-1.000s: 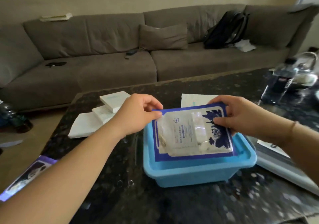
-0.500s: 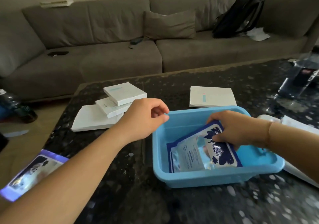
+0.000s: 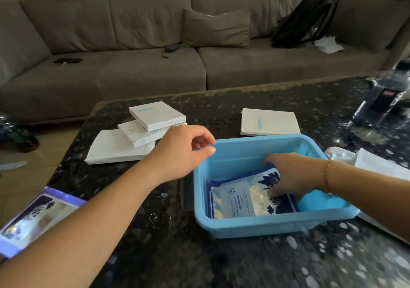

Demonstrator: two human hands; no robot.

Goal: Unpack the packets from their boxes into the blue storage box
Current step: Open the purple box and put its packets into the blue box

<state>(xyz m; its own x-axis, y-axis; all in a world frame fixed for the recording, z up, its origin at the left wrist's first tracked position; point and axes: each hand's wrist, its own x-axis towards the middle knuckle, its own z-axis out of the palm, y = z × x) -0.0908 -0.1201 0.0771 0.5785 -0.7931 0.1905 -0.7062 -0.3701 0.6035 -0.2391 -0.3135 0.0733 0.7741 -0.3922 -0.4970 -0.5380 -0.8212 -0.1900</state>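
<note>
Right hand (image 3: 288,176) pinches the blue-and-white foil packet (image 3: 246,196) low inside the blue plastic storage box (image 3: 277,223); left hand (image 3: 184,150) hovers loosely curled, empty (white cardboard boxes (image 3: 142,132) upper left likely remain).

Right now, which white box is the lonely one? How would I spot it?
Find the blue storage box in the middle of the dark speckled table. Just behind its far rim lies one flat white box, all by itself. The other white boxes sit piled in a stack off to the left.
</note>
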